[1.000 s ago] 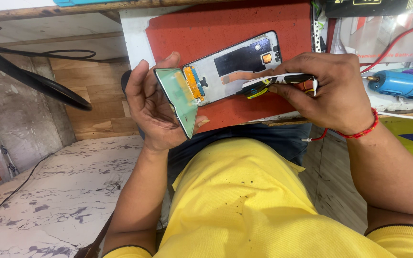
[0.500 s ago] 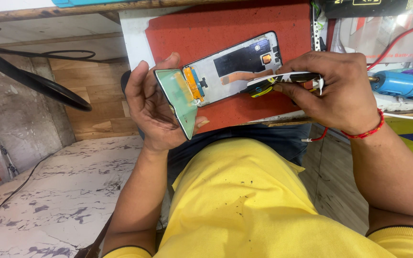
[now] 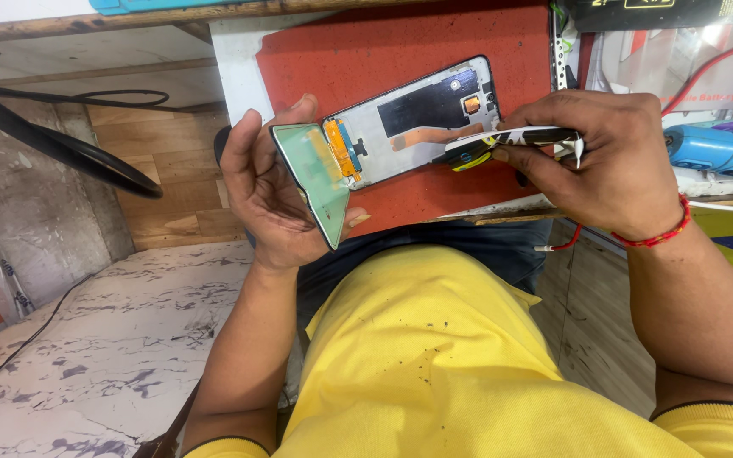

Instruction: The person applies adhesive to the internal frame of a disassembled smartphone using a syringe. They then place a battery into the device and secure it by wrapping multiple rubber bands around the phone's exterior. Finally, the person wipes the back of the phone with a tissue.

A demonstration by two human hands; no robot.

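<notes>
Left hand [image 3: 269, 191] closed around opened phone frame [image 3: 409, 119], held above red mat [image 3: 400, 42] on desk. Right hand [image 3: 612, 161] pinching patterned tool [image 3: 506, 142], tip at frame edge. Green panel [image 3: 316, 174] lifted, still hinged; separation incomplete.

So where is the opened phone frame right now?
In the head view, the phone frame sits upper centre over the red mat, held by the left hand, the right hand's tool touching it.

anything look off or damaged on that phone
Yes: the phone is opened up. Its screen panel is lifted off the frame at the left end and stands askew in the left hand, with an orange flex strip exposed at the joint. The right hand holds a tool against the frame.
</notes>
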